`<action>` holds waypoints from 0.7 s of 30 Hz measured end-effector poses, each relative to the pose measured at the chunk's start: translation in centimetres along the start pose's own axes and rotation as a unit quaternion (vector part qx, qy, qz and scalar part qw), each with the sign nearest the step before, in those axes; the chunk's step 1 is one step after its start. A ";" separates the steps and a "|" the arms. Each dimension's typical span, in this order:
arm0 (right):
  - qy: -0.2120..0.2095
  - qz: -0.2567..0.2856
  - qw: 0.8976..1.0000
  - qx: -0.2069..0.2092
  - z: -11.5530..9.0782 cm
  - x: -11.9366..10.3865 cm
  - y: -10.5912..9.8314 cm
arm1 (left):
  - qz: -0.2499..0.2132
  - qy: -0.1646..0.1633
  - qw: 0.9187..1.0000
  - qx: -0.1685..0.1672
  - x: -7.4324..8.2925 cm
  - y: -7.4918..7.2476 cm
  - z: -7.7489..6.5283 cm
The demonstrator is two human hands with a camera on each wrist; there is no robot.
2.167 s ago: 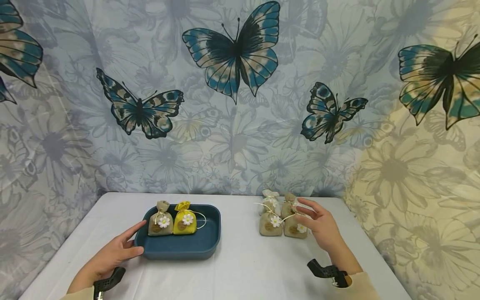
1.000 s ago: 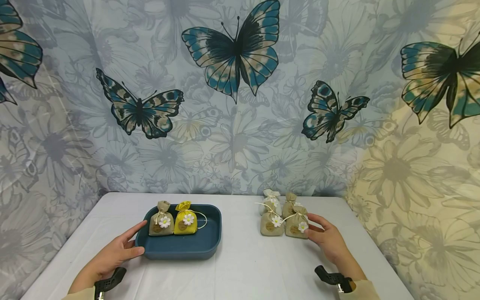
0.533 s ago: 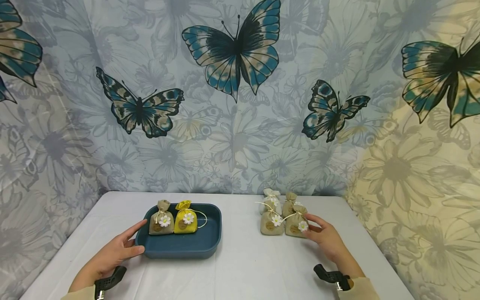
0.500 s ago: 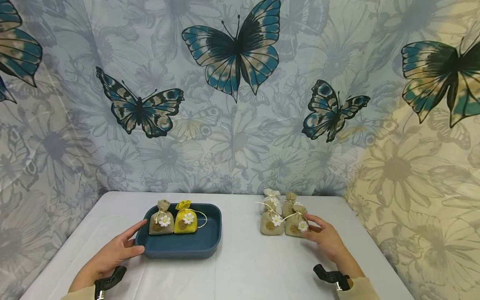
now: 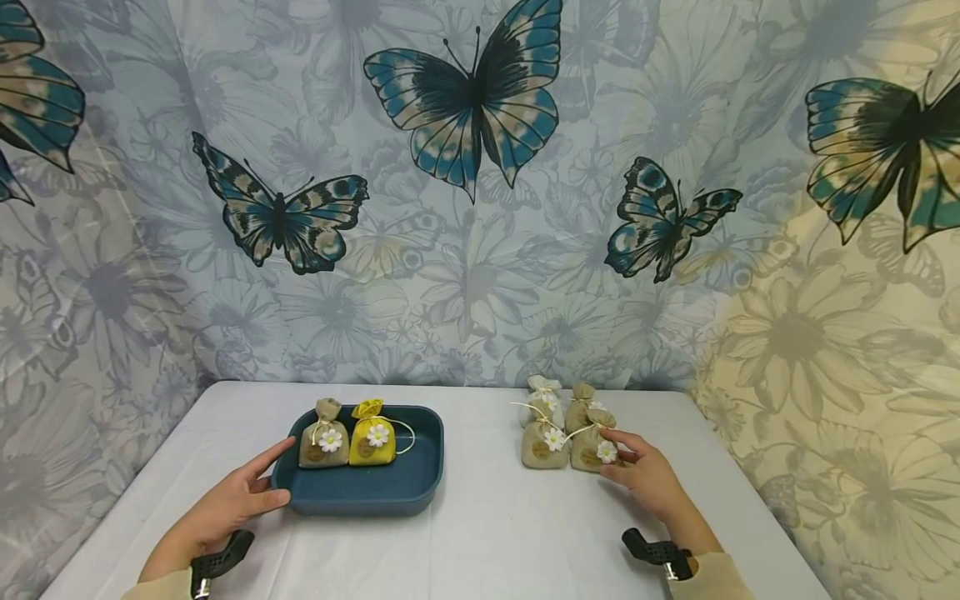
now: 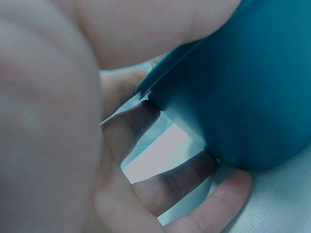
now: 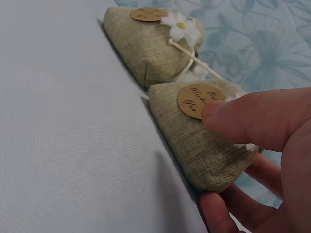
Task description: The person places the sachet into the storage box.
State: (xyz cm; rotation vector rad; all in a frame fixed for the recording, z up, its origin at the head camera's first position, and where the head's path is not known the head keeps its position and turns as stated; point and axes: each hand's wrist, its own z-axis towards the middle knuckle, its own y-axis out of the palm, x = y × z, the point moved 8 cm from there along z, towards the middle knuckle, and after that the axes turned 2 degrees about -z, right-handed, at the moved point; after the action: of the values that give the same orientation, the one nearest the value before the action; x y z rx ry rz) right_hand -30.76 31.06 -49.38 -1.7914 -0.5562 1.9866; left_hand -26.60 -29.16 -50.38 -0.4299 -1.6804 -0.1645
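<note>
A blue tray (image 5: 420, 487) stands at the left, holding a beige cloth sachet (image 5: 315, 437) and a yellow sachet (image 5: 363, 433), each with a white flower. My left hand (image 5: 228, 508) touches the tray's left end, fingertips against its wall, thumb near the front corner. At the right, my right hand (image 5: 648, 482) grips the nearer right beige sachet (image 5: 587, 450) from its right side. In the right wrist view the thumb (image 7: 248, 119) lies over that sachet's round label (image 7: 192, 99), and the other fingers reach round its side and lower corner.
Left of the gripped sachet sits another beige sachet (image 5: 542, 454), close beside it. Behind them stand a white sachet (image 5: 534, 408) and a further beige one (image 5: 577, 414). A white cloth (image 5: 495, 517) covers the table, with a butterfly-print backdrop (image 5: 480, 292) behind.
My right hand has drawn back from above the sachets to the right side of the nearer right beige one, then moved left onto it. The left hand stays at the tray.
</note>
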 end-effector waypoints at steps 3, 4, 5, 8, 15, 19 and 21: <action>-0.009 -0.020 1.000 0.008 0.0 -0.1 0.0 | 0.000 0.003 1.000 -0.002 0.1 0.1 0.0; -0.011 -0.027 1.000 0.009 -0.1 -0.2 0.0 | 0.000 0.003 1.000 -0.001 0.1 0.1 0.0; -0.010 -0.031 0.999 0.012 -0.1 -0.1 0.0 | 0.000 0.002 1.000 -0.001 0.1 0.1 -0.1; -0.009 -0.053 0.998 0.014 -0.2 -0.1 0.1 | 0.000 0.002 1.000 0.001 0.1 0.1 -0.1; -0.014 -0.092 0.995 0.029 0.0 0.5 0.4 | -0.001 0.014 1.000 0.000 0.3 0.2 -0.1; -0.019 -0.112 0.993 0.043 0.1 0.8 0.6 | -0.002 0.014 1.000 0.000 0.4 0.2 -0.1; -0.019 -0.118 0.992 0.048 0.1 0.9 0.6 | -0.002 0.014 1.000 0.000 0.5 0.2 -0.1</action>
State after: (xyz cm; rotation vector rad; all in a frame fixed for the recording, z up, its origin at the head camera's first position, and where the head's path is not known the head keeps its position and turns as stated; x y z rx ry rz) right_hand -30.96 31.05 -50.47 -1.5554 -0.6409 1.8564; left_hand -26.48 -28.96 -49.94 -0.4215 -1.6538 -0.1726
